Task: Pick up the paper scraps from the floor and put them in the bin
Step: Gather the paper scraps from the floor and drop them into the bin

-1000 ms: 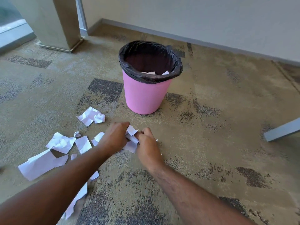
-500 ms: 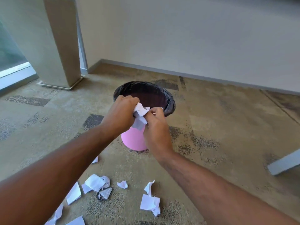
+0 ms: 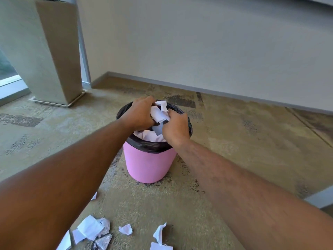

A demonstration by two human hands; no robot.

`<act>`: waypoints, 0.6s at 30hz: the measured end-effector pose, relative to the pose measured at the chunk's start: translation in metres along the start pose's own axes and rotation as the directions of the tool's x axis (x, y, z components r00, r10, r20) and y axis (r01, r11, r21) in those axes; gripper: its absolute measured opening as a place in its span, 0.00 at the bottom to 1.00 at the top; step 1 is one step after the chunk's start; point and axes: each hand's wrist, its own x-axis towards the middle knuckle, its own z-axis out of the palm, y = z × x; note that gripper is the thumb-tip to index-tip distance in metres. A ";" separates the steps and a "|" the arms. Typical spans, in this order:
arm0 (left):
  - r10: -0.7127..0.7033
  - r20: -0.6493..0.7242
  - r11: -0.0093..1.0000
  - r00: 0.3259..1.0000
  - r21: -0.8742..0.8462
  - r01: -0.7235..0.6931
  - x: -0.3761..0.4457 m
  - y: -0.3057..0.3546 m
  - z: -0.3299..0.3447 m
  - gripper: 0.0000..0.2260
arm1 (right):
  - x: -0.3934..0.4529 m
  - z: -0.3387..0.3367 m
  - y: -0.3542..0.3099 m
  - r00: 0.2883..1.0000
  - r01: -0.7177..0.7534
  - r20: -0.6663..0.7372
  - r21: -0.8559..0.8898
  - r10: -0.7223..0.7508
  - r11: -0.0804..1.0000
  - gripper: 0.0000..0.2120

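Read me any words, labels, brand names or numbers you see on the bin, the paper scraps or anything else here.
None can be read.
Pink bin: no label shows.
Bin liner: plain black.
Paper scraps held over the bin: blank white.
Scraps on the floor: no legible writing; a dark patterned piece is too blurred.

Both hands cover most of the bin's [image 3: 147,165] mouth; floor scraps [image 3: 161,247] at lower centre are cut by the bottom edge

Mottled tan carpet [image 3: 234,141] meets a plain pale wall [image 3: 198,42]; a tapered planter [image 3: 45,51] stands left.
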 end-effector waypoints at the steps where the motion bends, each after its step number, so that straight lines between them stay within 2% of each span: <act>1: -0.017 0.046 1.000 0.999 -0.001 0.017 0.002 -0.001 0.001 0.26 | 0.007 0.001 0.000 0.997 -0.062 0.043 0.016 0.062 0.998 0.19; 5: -0.031 0.148 0.998 0.988 -0.044 0.037 0.001 -0.003 0.002 0.39 | 0.015 0.005 0.005 0.986 -0.127 0.118 0.108 0.114 0.986 0.33; 8: -0.039 0.131 0.998 0.991 -0.052 0.046 -0.007 -0.005 0.003 0.37 | 0.009 0.011 0.015 0.996 -0.027 0.091 0.072 0.020 0.997 0.33; 12: -0.063 -0.045 0.994 0.997 -0.094 0.058 -0.030 -0.002 0.008 0.26 | -0.013 0.018 0.026 0.974 0.219 -0.041 -0.064 -0.222 0.974 0.23; 16: -0.111 -0.285 0.974 0.952 -0.223 0.047 -0.073 -0.002 0.014 0.16 | -0.049 0.027 0.041 0.845 0.482 -0.122 -0.248 -0.520 0.841 0.17; 18: -0.113 -0.349 0.974 0.930 -0.225 0.034 -0.099 -0.003 0.018 0.14 | -0.070 0.031 0.048 0.774 0.565 -0.128 -0.305 -0.620 0.767 0.15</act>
